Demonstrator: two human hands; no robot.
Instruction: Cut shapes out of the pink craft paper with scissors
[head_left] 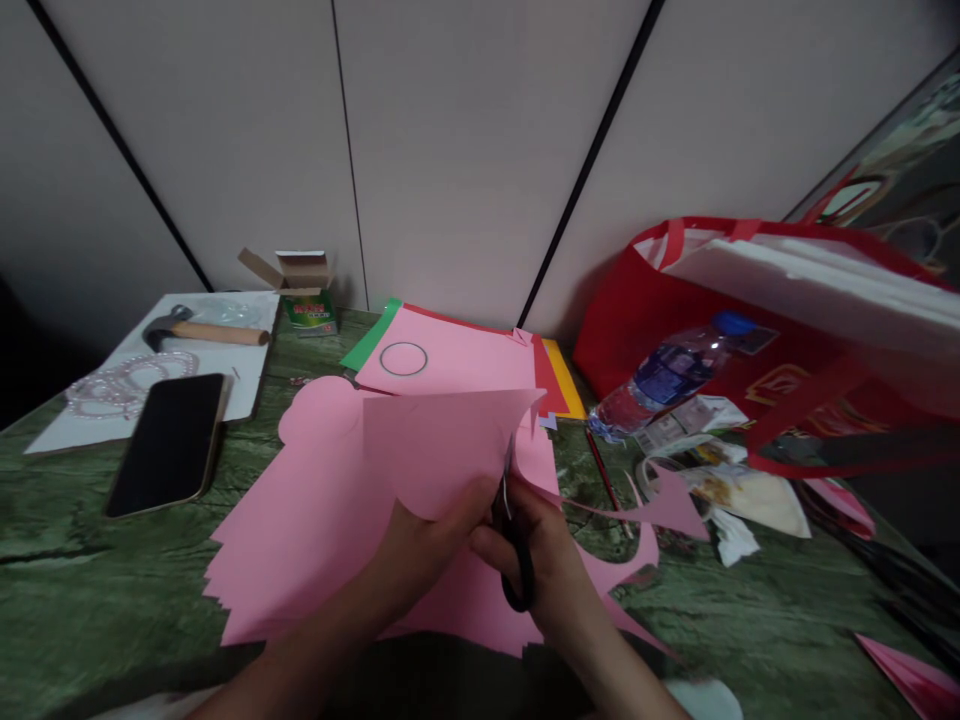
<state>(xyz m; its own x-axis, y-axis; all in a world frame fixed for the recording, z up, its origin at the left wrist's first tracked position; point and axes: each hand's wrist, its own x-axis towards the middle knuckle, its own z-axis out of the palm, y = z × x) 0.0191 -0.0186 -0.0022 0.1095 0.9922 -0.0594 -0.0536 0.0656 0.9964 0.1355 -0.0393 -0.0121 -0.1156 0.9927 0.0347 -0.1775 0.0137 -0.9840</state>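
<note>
My left hand (439,535) is closed on the lower edge of a pink paper sheet (442,445), which is held up off the table. In my right hand (544,545) is a pair of black-handled scissors (516,550), its blades at the right side of that sheet. A cut strip of pink paper (630,515) curls away to the right of the blades. Underneath both hands lies a pile of pink paper pieces (322,500) with rounded edges. How far apart the blades are is hard to make out.
Coloured sheets (465,350) with a black ring (403,358) lie behind. To the left are a phone (171,440), a hammer (217,332) and a small open box (309,310). At right stand a red bag (622,290) and a tilted bottle (667,375), near a pencil (606,470) and scraps.
</note>
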